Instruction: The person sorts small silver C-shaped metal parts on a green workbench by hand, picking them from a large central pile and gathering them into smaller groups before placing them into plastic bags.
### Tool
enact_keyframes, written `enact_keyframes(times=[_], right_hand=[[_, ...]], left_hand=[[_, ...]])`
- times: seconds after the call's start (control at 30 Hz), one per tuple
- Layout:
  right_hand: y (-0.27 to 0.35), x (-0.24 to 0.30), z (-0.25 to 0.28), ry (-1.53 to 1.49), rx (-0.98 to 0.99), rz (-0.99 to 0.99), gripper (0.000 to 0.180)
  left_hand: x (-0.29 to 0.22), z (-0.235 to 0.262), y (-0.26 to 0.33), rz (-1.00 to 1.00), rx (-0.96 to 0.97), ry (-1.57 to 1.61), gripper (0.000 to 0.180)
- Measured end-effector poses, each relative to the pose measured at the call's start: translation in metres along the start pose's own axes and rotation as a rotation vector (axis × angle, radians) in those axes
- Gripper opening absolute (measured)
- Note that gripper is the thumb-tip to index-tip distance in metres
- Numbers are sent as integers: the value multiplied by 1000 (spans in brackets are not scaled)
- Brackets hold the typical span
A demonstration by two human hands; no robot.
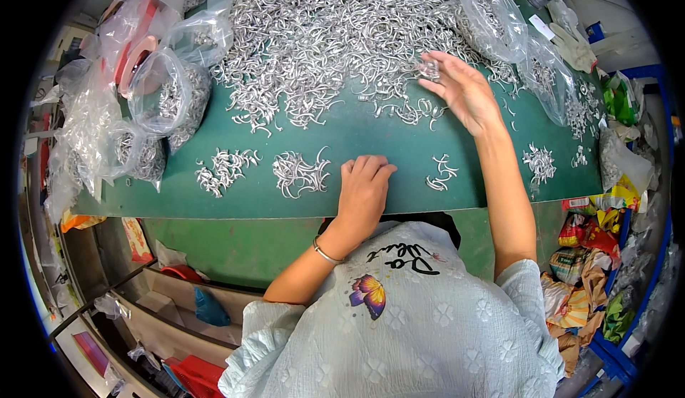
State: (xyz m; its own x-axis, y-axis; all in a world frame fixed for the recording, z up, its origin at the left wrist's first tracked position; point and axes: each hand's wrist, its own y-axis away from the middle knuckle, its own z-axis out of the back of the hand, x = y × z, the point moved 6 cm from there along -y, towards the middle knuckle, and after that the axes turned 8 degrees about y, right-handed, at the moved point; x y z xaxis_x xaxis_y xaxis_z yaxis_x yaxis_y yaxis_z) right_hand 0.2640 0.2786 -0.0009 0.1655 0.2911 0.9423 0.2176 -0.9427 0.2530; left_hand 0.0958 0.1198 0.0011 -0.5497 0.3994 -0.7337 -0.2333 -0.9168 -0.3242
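A big heap of small curved silver metal pieces (314, 34) covers the far part of the green table (285, 138). At the right front of this heap, my right hand (460, 91) pinches a few metal pieces (429, 68) between thumb and fingers. My left hand (367, 187) rests near the table's front edge with its fingers curled under; whatever it may hold is hidden. Just left of it lies a small pile of curved pieces (300, 172), with another small pile (225, 171) farther left. Between my forearms sits a small group of pieces (442, 172).
Clear plastic bags of metal pieces (175, 98) crowd the table's left side. Another filled bag (492, 16) lies at the far right. A small pile (539, 164) sits right of my right forearm. Coloured packages (578, 262) fill a blue-framed rack on the right.
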Motion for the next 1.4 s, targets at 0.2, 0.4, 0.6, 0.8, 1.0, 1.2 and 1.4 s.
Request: enact_keyframes(times=[0.2,0.4,0.6,0.8,1.0,1.2,1.4], right_hand=[[37,24,-12,1105,-163,524,21],[45,-12,-68,1429,-41,724,16],[69,-22,-75,1444,233,688,11],[71,-11,-74,1193,204,726,13],[43,-23,-87,1503,98,785,12],[63,-15,-75,1342,162,739,12],[37,-27,-103,1512,75,828,13]], left_hand=[[0,0,2,-13,-19,-7,28],[4,3,3,12,-51,-37,26],[11,8,5,43,-109,-46,23],[15,9,0,104,-155,-42,24],[0,-2,-4,74,-98,-40,29],[7,-7,-2,81,-61,-36,25],[7,2,0,57,-86,-65,23]])
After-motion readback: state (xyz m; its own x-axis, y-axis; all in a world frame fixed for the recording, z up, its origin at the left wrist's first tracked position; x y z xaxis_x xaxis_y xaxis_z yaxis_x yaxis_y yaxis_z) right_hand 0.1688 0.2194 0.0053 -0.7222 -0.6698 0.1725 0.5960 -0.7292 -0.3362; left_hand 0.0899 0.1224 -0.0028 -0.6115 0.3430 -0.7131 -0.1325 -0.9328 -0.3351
